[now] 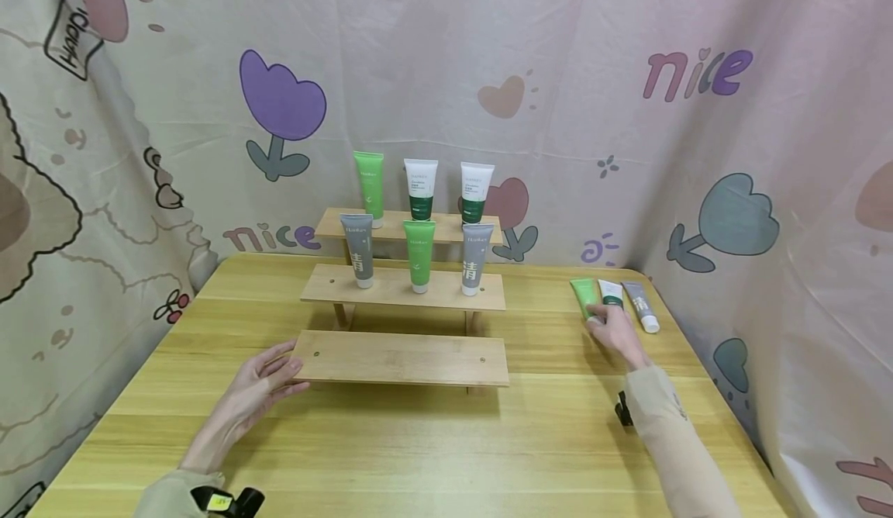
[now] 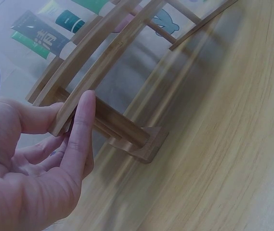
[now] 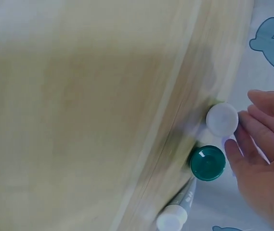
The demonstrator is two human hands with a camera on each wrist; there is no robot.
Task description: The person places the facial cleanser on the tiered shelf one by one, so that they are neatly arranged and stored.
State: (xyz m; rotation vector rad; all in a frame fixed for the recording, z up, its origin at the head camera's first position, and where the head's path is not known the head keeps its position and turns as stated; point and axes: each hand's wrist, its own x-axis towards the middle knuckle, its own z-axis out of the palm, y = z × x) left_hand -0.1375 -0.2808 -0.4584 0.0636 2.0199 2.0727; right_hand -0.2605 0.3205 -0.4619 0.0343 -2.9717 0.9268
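My left hand [image 1: 254, 390] grips the left end of the lowest shelf of a three-step wooden stand [image 1: 405, 359]. In the left wrist view, thumb and fingers of this hand [image 2: 40, 154] pinch the board's end from both faces. Over at the table's right side, my right hand [image 1: 617, 332] is at the lower end of a green squeeze tube [image 1: 584, 295], which lies beside a white-and-green tube [image 1: 611, 290] and a grey tube [image 1: 640, 305]. In the right wrist view, the hand's loosely bent fingers [image 3: 259, 132] are right beside the white cap [image 3: 222, 120], thumb apart from it.
On the stand's top step are a green tube [image 1: 370, 184] and two white-and-green tubes [image 1: 422, 181]. The middle step bears two grey tubes [image 1: 359, 246] with a green one [image 1: 419, 250] between them. Patterned cloth [image 1: 558, 53] hangs behind and beside the wooden table [image 1: 432, 456].
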